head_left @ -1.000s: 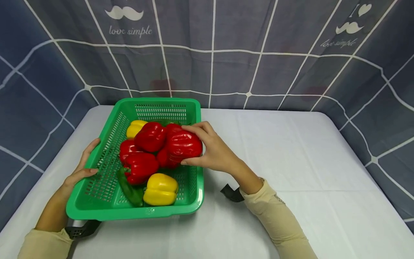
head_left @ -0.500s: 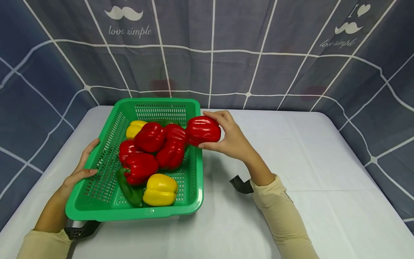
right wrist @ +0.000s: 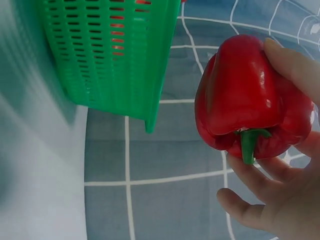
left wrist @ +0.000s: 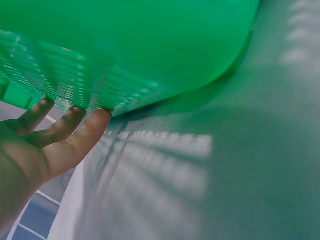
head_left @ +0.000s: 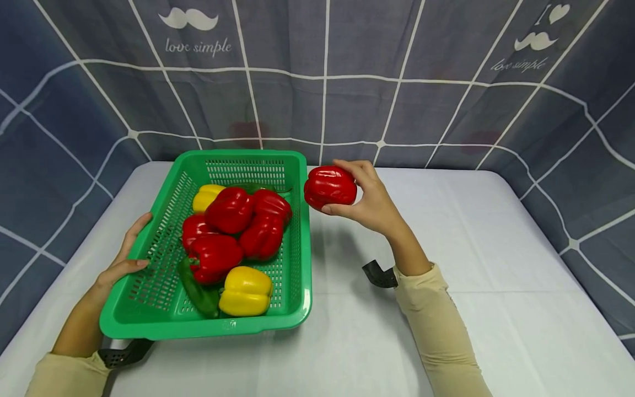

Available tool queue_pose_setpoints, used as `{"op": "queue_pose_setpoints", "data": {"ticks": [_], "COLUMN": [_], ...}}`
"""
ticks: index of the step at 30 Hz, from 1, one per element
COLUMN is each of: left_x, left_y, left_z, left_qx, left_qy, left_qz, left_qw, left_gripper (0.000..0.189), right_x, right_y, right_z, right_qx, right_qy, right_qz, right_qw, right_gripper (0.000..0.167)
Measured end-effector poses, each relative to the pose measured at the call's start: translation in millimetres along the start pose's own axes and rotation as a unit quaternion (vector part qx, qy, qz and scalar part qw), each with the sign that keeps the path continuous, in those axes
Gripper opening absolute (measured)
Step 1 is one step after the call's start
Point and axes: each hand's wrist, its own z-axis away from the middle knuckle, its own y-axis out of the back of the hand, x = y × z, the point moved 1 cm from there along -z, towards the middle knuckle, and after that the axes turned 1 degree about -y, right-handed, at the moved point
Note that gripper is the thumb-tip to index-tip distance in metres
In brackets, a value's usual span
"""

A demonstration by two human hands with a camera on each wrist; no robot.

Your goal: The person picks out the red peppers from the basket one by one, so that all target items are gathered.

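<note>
My right hand holds a red bell pepper between thumb and fingers, raised over the table just right of the green basket. In the right wrist view this pepper shows its green stem. My left hand grips the basket's left side, thumb over the rim; in the left wrist view its fingers touch the slotted outer wall. Inside the basket lie several red bell peppers, a yellow bell pepper in front, another yellow pepper behind, and a long green pepper.
A white cloth covers the table, stretching away to the right of the basket. Grey-blue curtains with white grid lines stand along the back and both sides. Dark straps hang at both wrists, one at the right wrist strap.
My right hand has lifted a red bell pepper from the pile and carried it right and back, past the basket's right rim. The left hand and basket have stayed in place.
</note>
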Motion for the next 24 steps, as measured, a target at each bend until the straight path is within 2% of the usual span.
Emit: {"op": "queue_pose_setpoints", "data": {"ticks": [4, 13, 20, 24], "left_x": [-1.7, -1.4, 1.8, 1.8], "left_y": [1.0, 2.1, -1.1, -1.7], "left_z": [0.5, -1.8, 0.4, -0.5], "left_qx": [0.003, -0.015, 0.001, -0.003], "left_qy": [0.004, -0.030, 0.016, 0.006], "left_qz": [0.004, -0.021, 0.010, 0.008], "left_qw": [1.0000, 0.9992, 0.9998, 0.9999], "left_gripper": [0.081, 0.081, 0.082, 0.083], "right_x": [5.8, 21.2, 32.5, 38.1], "right_y": [1.5, 4.2, 2.4, 1.2], "right_z": [-2.6, -8.1, -12.3, -13.7], "right_qx": [0.005, 0.008, 0.012, 0.008], "right_qy": [-0.009, -0.037, -0.052, -0.066], "right_qz": [-0.001, 0.006, 0.020, 0.030], "right_qw": [0.9999, 0.9993, 0.9984, 0.9973], "right_gripper": [0.075, 0.075, 0.074, 0.074]}}
